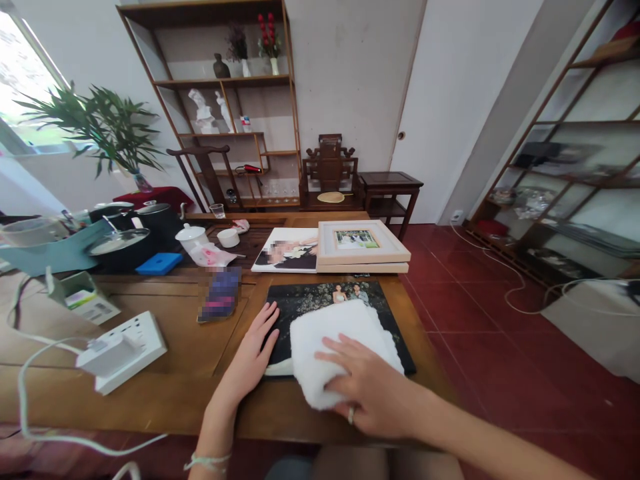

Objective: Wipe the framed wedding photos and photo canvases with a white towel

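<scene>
A dark photo panel (285, 307) showing two people in wedding clothes lies flat near the front edge of the table. Across its front right part rests a folded white towel (345, 320), which hides much of the picture. My right hand (363, 380) grips the towel from its near side, fingers bent over the top. At the panel's left edge my left hand (255, 353) lies with fingers stretched out, the fingertips on the border. Just behind the panel are a light wooden picture frame (325, 233), stacked on another, and a white photo panel (280, 263).
On the wooden table (185, 373) at left stand a white power strip (135, 353) with a cable, an open small box (83, 297), a blue block (160, 263) and a white teapot (193, 237). Shelves (225, 83) and a dark chair (330, 173) stand beyond.
</scene>
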